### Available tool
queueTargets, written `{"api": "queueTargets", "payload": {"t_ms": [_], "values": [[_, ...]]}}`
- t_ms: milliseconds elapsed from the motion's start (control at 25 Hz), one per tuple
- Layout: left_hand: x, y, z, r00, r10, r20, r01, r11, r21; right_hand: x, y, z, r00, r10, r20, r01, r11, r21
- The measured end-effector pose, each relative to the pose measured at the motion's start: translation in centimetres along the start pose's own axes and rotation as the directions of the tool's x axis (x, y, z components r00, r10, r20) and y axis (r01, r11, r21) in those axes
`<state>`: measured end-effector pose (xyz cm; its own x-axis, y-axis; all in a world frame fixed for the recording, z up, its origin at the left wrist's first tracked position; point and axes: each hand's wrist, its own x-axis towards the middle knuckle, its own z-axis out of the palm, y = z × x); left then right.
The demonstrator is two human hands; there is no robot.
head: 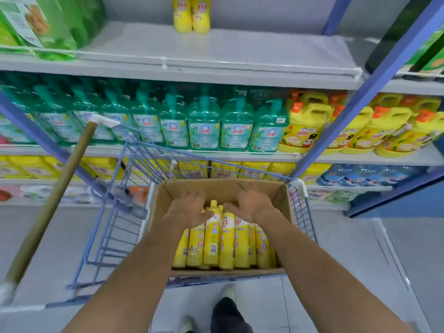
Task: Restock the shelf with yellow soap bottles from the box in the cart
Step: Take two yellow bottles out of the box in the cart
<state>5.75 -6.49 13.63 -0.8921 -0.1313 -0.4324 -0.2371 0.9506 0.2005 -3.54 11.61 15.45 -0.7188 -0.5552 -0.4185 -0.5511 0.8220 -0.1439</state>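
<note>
A brown cardboard box [283, 195] sits in a blue wire cart [113, 224] and holds several yellow soap bottles [227, 239] lying side by side. Both my hands reach into the box over the bottle tops. My left hand [186, 210] hovers with fingers spread and relaxed, thumb beside a bottle cap. My right hand [249, 203] is spread the same way on the other side of that cap. Neither hand grips a bottle. Two yellow soap bottles [192, 14] stand on the mostly bare grey upper shelf [240, 58].
Green pump bottles [204, 123] fill the middle shelf, with yellow jugs [305, 123] to their right. Large green bottles [40, 22] stand at the upper left. A wooden broom handle [52, 200] leans left of the cart. A blue shelf post [360, 92] rises at right.
</note>
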Motion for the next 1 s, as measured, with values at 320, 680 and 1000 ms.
{"api": "queueTargets", "payload": {"t_ms": [320, 680, 1000], "values": [[6.1, 0.3, 8.1, 0.981, -0.039, 0.191, 0.043, 0.999, -0.018, 5.0, 6.1, 8.4, 0.983, 0.051, 0.176, -0.062, 0.996, 0.056], [16.3, -0.7, 12.7, 0.982, -0.023, 0.188, 0.051, 0.987, -0.149, 9.8, 9.6, 14.9, 0.957, 0.171, 0.236, -0.197, 0.976, 0.092], [18.2, -0.3, 17.6, 0.976, -0.181, 0.123, 0.215, 0.892, -0.397, 12.3, 8.6, 18.0, 0.928, 0.346, 0.14, -0.372, 0.841, 0.393]]}}
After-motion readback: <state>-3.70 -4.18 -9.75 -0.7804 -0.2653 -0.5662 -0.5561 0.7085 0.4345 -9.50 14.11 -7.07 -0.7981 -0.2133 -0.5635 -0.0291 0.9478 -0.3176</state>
